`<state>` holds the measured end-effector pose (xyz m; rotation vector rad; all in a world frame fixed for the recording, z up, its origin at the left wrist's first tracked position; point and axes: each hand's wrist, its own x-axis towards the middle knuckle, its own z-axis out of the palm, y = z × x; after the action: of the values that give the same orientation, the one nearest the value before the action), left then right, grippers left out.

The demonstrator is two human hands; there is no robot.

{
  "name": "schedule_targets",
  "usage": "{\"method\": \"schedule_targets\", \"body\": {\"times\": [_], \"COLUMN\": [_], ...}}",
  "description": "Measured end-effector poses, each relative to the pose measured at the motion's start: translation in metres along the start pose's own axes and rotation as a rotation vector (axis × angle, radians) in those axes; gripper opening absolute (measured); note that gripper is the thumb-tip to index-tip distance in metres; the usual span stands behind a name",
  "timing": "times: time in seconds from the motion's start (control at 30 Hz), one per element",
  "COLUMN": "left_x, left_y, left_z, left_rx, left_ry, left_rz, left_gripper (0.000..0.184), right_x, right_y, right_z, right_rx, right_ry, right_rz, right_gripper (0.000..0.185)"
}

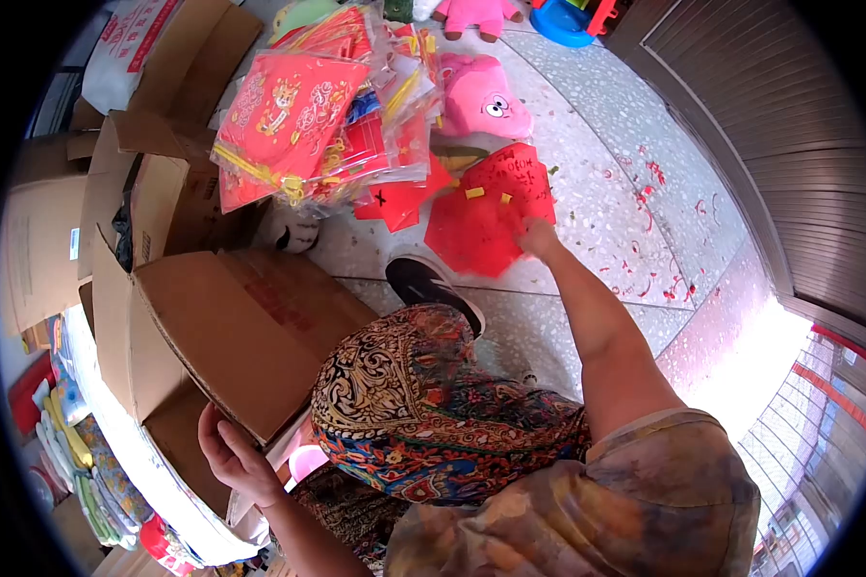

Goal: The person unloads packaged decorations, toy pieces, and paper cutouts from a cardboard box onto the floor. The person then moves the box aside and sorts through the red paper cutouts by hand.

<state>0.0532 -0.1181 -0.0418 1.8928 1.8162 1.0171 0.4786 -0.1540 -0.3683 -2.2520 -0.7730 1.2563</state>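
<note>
My right hand (pixel 539 239) reaches down to the floor, its fingers closed at the edge of a red decorative sheet (pixel 462 231). The sheet bears dark marks and two small yellow pieces; its lower edge is blurred. My left hand (pixel 233 460) is at the left, fingers curled over the rim of an open cardboard box (pixel 250 327). Beyond the box lies a pile of red packets (pixel 293 115) in clear plastic with yellow cords. Smaller red pieces (pixel 394 204) lie between that pile and the sheet.
A pink plush toy (pixel 486 96) lies behind the sheet. Red scraps (pixel 649 192) litter the terrazzo floor on the right, near a brown shutter (pixel 779 106). My shoe (pixel 433 288) is just in front of the sheet. More cardboard boxes (pixel 43 231) stand left.
</note>
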Motion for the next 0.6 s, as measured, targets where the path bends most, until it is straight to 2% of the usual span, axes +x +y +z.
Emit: {"method": "schedule_targets", "body": {"times": [0.03, 0.3, 0.4, 0.47, 0.5, 0.57, 0.6], "left_x": [0.0, 0.0, 0.001, 0.001, 0.001, 0.0, 0.0], "left_y": [-0.001, 0.0, 0.002, 0.004, 0.005, 0.005, 0.005], "left_z": [0.001, 0.0, 0.001, 0.002, 0.003, 0.003, 0.003], "left_rx": [0.005, 0.032, 0.055, 0.074, 0.075, 0.078, 0.076], "left_ry": [0.011, -0.004, 0.003, 0.013, 0.016, 0.022, 0.019], "left_rz": [0.002, 0.035, 0.043, 0.053, 0.049, 0.045, 0.042], "left_gripper": [0.028, 0.027, 0.027, 0.028, 0.028, 0.028, 0.028], "right_x": [-0.005, 0.002, 0.009, 0.011, 0.014, 0.02, 0.022], "right_y": [0.004, 0.019, 0.0, -0.012, -0.019, -0.033, -0.036], "right_z": [-0.002, -0.01, -0.013, -0.009, -0.006, 0.0, 0.004], "right_rx": [-0.486, -0.257, -0.3, -0.27, -0.268, -0.174, -0.172], "right_ry": [-0.023, -0.107, -0.001, 0.284, 0.283, 0.202, 0.201], "right_rz": [-0.154, -0.23, -0.269, -0.563, -0.564, -0.322, -0.325], "right_gripper": [0.032, 0.039, 0.037, 0.032, 0.032, 0.027, 0.027]}}
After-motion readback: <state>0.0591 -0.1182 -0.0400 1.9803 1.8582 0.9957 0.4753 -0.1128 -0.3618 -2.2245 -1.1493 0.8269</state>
